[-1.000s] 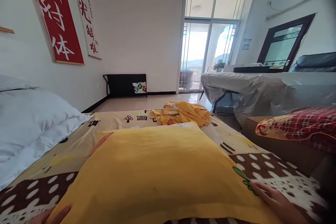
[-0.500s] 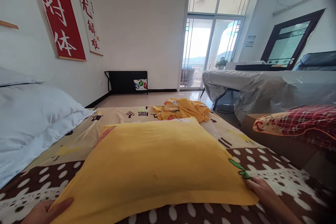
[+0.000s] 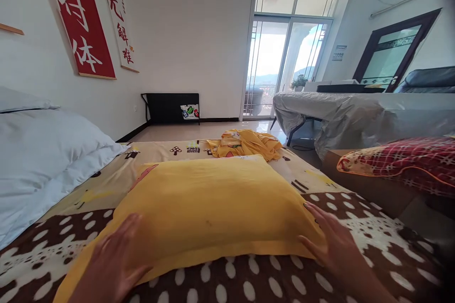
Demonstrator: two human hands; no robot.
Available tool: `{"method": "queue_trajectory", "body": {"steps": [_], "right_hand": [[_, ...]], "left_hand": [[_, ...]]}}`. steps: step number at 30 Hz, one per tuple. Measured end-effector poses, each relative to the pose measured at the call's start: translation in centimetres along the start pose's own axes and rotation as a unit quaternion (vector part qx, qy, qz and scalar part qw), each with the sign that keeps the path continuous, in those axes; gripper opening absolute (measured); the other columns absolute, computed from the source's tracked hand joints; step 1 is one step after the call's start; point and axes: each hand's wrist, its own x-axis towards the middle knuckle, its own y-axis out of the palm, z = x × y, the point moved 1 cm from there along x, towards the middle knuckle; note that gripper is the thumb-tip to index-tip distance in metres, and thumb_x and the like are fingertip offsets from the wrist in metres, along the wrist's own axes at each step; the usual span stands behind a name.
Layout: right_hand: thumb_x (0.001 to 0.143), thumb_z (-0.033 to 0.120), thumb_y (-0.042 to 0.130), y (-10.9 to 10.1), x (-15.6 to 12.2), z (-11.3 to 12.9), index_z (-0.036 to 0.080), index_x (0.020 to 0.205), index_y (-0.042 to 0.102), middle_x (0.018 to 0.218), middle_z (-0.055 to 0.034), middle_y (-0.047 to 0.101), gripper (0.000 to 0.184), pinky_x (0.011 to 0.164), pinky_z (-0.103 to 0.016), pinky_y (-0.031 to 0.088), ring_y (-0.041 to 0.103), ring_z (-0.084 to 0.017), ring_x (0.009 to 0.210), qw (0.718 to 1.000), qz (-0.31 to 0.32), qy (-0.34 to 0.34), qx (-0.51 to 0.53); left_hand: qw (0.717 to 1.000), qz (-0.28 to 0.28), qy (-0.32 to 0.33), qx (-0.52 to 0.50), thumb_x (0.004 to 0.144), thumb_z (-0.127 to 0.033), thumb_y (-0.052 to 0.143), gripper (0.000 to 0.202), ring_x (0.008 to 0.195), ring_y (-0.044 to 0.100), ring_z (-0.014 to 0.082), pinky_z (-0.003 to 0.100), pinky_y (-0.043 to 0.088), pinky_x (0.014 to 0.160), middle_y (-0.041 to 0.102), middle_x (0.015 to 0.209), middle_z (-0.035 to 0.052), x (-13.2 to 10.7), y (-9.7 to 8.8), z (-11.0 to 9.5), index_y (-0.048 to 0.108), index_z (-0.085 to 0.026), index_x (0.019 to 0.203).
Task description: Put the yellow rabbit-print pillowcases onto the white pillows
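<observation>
A yellow pillow (image 3: 209, 203) lies flat on the patterned bed sheet (image 3: 359, 227) in front of me. My left hand (image 3: 113, 265) rests flat on the pillow's near left corner, fingers stretched out. My right hand (image 3: 330, 236) lies flat on the pillow's near right corner, fingers spread. Neither hand grips anything.
A white duvet (image 3: 46, 156) is piled at the left of the bed. A crumpled yellow cloth (image 3: 245, 144) lies at the far end. A red plaid pillow (image 3: 401, 161) sits on a box at the right. A covered table (image 3: 355, 116) stands beyond.
Both hands moved from the pillow's near edge up onto its top corners. The pillow now lies a little farther from me.
</observation>
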Motion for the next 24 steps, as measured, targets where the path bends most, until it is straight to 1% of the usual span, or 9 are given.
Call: {"method": "queue_trajectory", "body": {"steps": [2, 4, 6, 8, 10, 12, 16, 20, 24], "right_hand": [[0.082, 0.046, 0.053, 0.7, 2.3, 7.1, 0.020, 0.150, 0.014, 0.148, -0.0112, 0.038, 0.083, 0.105, -0.043, 0.033, 0.038, -0.030, 0.133, 0.989, 0.031, -0.142, 0.002], [0.083, 0.041, 0.054, 2.1, 4.2, 13.2, 0.015, 0.151, 0.007, 0.153, -0.0110, 0.027, 0.087, 0.110, -0.041, 0.026, 0.026, -0.027, 0.140, 0.969, 0.052, -0.240, 0.007], [0.083, 0.036, 0.053, 3.9, 5.5, 17.0, 0.011, 0.151, 0.004, 0.154, -0.0105, 0.023, 0.087, 0.112, -0.041, 0.022, 0.020, -0.024, 0.142, 0.964, 0.046, -0.260, 0.007], [0.083, 0.038, 0.055, 5.6, 6.3, 18.3, 0.009, 0.151, 0.004, 0.154, -0.0109, 0.021, 0.090, 0.112, -0.041, 0.021, 0.018, -0.024, 0.143, 0.964, 0.037, -0.262, 0.006], [0.082, 0.042, 0.057, 6.8, 6.6, 17.5, 0.009, 0.151, 0.005, 0.154, -0.0116, 0.021, 0.092, 0.112, -0.043, 0.021, 0.018, -0.025, 0.142, 0.965, 0.034, -0.259, 0.002], [0.082, 0.044, 0.057, 7.1, 6.4, 15.3, 0.011, 0.151, 0.006, 0.153, -0.0125, 0.024, 0.092, 0.112, -0.044, 0.021, 0.021, -0.026, 0.142, 0.967, 0.034, -0.253, -0.007], [0.082, 0.039, 0.055, 6.0, 5.4, 9.6, 0.015, 0.151, 0.004, 0.152, -0.0119, 0.027, 0.089, 0.111, -0.044, 0.020, 0.027, -0.026, 0.139, 0.976, 0.035, -0.210, -0.042], [0.080, 0.024, 0.051, 5.0, 4.7, 4.6, 0.019, 0.152, 0.000, 0.153, -0.0107, 0.026, 0.088, 0.108, -0.046, 0.023, 0.028, -0.028, 0.138, 0.985, 0.034, -0.145, -0.091], [0.080, 0.017, 0.044, 5.1, 4.2, 0.8, 0.018, 0.151, -0.002, 0.150, -0.0150, 0.031, 0.085, 0.101, -0.047, 0.034, 0.035, -0.031, 0.135, 0.988, 0.029, -0.072, -0.131]], "left_hand": [[0.991, -0.011, 0.129, 0.037, 0.079, -0.065, 0.049, 0.092, 0.135, 0.036, 0.0285, 0.038, 0.030, 0.106, 0.036, 0.149, 0.0135, 3.8, -0.2, -6.7, 0.015, -0.018, 0.150], [0.983, -0.018, 0.171, 0.059, 0.080, -0.063, 0.050, 0.095, 0.140, 0.026, 0.0305, 0.045, 0.027, 0.109, 0.029, 0.151, 0.0170, 7.2, 0.5, -12.1, 0.014, -0.010, 0.150], [0.980, 0.002, 0.185, 0.073, 0.081, -0.058, 0.050, 0.090, 0.142, 0.020, 0.0311, 0.050, 0.027, 0.109, 0.025, 0.152, 0.0171, 9.4, 1.8, -15.4, 0.018, -0.007, 0.148], [0.976, 0.019, 0.201, 0.079, 0.083, -0.051, 0.049, 0.083, 0.142, 0.019, 0.0299, 0.051, 0.027, 0.109, 0.025, 0.153, 0.0152, 10.3, 2.9, -16.3, 0.020, -0.009, 0.148], [0.975, 0.026, 0.203, 0.084, 0.084, -0.046, 0.049, 0.080, 0.142, 0.020, 0.0287, 0.050, 0.026, 0.110, 0.022, 0.154, 0.0120, 10.2, 3.6, -15.2, 0.016, -0.014, 0.150], [0.980, 0.018, 0.180, 0.086, 0.082, -0.044, 0.051, 0.081, 0.141, 0.022, 0.0291, 0.049, 0.023, 0.112, 0.021, 0.155, 0.0091, 9.2, 3.6, -12.9, 0.015, -0.020, 0.150], [0.994, -0.011, 0.085, 0.071, 0.076, -0.032, 0.055, 0.072, 0.139, 0.028, 0.0300, 0.046, 0.017, 0.114, 0.031, 0.152, 0.0072, 6.5, 2.6, -7.2, 0.035, -0.023, 0.144], [0.996, 0.016, -0.010, 0.087, 0.074, -0.020, 0.045, 0.069, 0.136, 0.033, 0.0302, 0.046, 0.028, 0.108, 0.034, 0.150, 0.0076, 4.4, 1.9, -1.7, 0.039, -0.019, 0.142], [0.988, 0.099, -0.118, 0.030, 0.076, -0.029, 0.043, 0.072, 0.129, 0.044, 0.0296, 0.038, 0.043, 0.096, 0.038, 0.148, 0.0116, 3.2, 2.6, 2.5, 0.029, -0.013, 0.145]]}}
